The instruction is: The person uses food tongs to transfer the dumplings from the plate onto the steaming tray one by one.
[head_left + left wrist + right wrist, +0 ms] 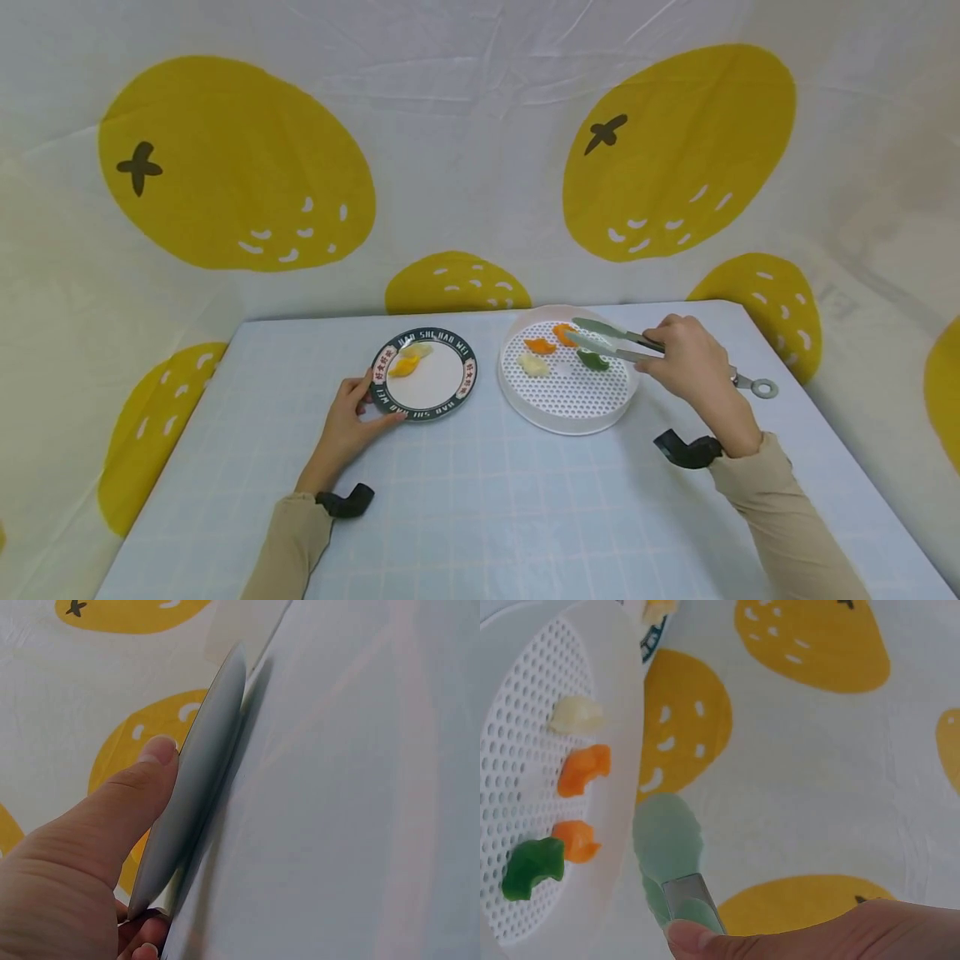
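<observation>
My left hand [348,429] grips the left and near edge of a round white plate [423,414] with a dark, lettered rim. In the left wrist view the thumb lies on the plate's edge, with fingertips below it. A yellow dumpling-shaped piece [404,366] and a pale one [418,351] lie on the plate. Kitchen tongs [598,327] with pale green tips are held in my right hand [688,357]. Their tips are spread over a white perforated steamer tray [570,425], nothing visibly between them. Inside it lie two orange pieces [540,346], a green one [592,360] and a cream one [533,365].
Plate and tray stand side by side toward the far edge of a table [480,517] with a pale checked cover. Behind and beside it hangs a white cloth [465,167] printed with large yellow fruits. The tongs' ring end [764,388] sticks out past my right wrist.
</observation>
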`<control>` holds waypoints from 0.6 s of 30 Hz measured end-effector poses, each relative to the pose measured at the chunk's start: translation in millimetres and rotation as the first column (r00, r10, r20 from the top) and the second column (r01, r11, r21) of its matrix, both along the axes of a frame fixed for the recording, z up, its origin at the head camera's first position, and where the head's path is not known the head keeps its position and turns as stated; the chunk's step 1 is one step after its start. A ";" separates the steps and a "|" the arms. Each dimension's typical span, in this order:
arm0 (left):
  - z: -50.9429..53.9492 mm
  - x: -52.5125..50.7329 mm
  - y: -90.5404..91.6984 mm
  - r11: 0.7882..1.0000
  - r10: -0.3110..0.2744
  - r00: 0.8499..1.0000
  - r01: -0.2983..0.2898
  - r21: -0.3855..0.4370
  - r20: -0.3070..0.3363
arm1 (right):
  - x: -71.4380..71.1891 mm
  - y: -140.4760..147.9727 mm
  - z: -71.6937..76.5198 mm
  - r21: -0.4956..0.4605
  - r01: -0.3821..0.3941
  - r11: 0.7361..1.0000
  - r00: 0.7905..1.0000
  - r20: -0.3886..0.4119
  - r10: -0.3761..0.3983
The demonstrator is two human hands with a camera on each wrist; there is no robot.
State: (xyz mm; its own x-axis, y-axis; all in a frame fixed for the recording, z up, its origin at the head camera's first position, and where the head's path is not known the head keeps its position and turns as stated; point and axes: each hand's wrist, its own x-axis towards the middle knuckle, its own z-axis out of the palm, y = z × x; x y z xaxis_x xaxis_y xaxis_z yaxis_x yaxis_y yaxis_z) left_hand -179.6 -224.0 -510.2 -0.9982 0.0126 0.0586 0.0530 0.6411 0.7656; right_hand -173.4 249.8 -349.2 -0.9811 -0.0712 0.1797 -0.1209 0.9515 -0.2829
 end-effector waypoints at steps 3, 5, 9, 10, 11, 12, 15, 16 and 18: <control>0.1 0.6 -0.4 1.000 -0.001 1.000 0.001 -0.001 -0.001 | -4.2 -9.8 4.1 -0.008 -0.011 1.000 1.000 -0.018 0.011; 0.2 1.2 -0.7 1.000 0.000 1.000 0.000 -0.006 -0.002 | -7.6 -17.7 7.2 -0.016 -0.020 1.000 0.999 -0.033 0.020; 0.6 2.0 -0.1 1.000 0.001 1.000 -0.001 0.002 0.000 | -14.2 -33.3 13.2 -0.037 -0.032 0.999 0.998 -0.048 0.031; 0.7 2.1 0.1 1.000 0.001 1.000 -0.001 0.004 0.000 | -15.9 -37.4 14.4 -0.044 -0.032 0.999 0.998 -0.046 0.030; 0.7 2.0 0.0 1.000 0.001 1.000 -0.001 0.006 0.003 | -17.5 -41.5 15.5 -0.048 -0.032 0.998 0.999 -0.043 0.030; 0.7 2.0 0.0 1.000 0.001 1.000 -0.001 0.009 0.003 | -19.0 -45.7 16.3 -0.053 -0.033 0.998 0.999 -0.040 0.031; 0.6 1.5 0.1 1.000 0.002 1.000 -0.002 0.008 0.006 | -24.1 -58.2 17.8 -0.064 -0.043 0.997 0.998 -0.038 0.040; 0.5 1.4 0.0 1.000 0.003 1.000 -0.003 0.007 0.006 | -25.8 -62.4 18.0 -0.065 -0.047 0.997 0.998 -0.038 0.045; 0.4 1.6 0.3 1.000 0.004 1.000 -0.004 0.004 0.006 | -29.4 -70.7 18.1 -0.071 -0.063 0.996 0.997 -0.042 0.060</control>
